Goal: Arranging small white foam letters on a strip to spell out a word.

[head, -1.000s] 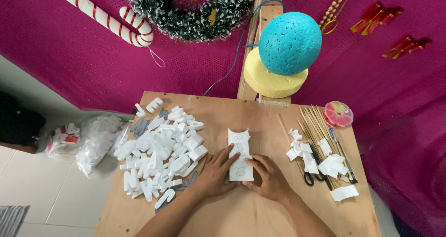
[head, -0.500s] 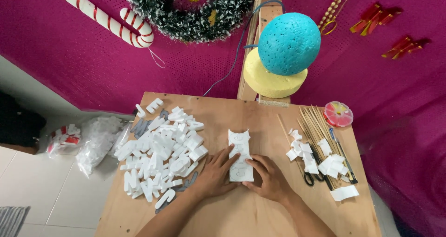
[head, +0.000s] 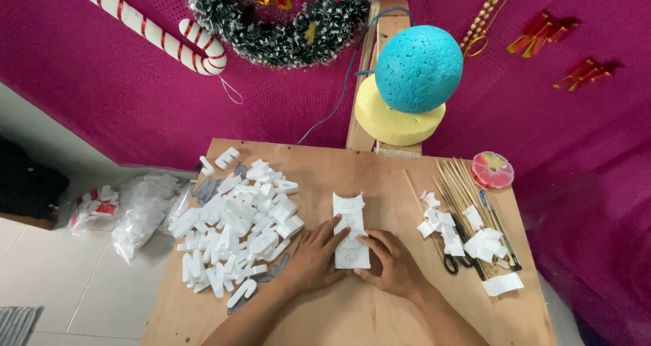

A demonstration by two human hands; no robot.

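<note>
Single head-worn view, looking steeply down, close over wooden table (head: pixel 352 319)

Paper strip (head: pixel 351 229) at the centre of the table (head: pixel 352 319), between left hand (head: pixel 313 261) and right hand (head: pixel 393 265) (both touching it); foam letters (head: pixel 234 227) left, skewers (head: pixel 461 190) right.

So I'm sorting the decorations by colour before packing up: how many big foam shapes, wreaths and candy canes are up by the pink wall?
Teal foam ball: 1
Yellow foam disc: 1
Green frosted wreath: 1
Red-and-white candy cane: 1
Total: 4
Both hands, left and right, press on a white foam strip on the wooden table.
</note>
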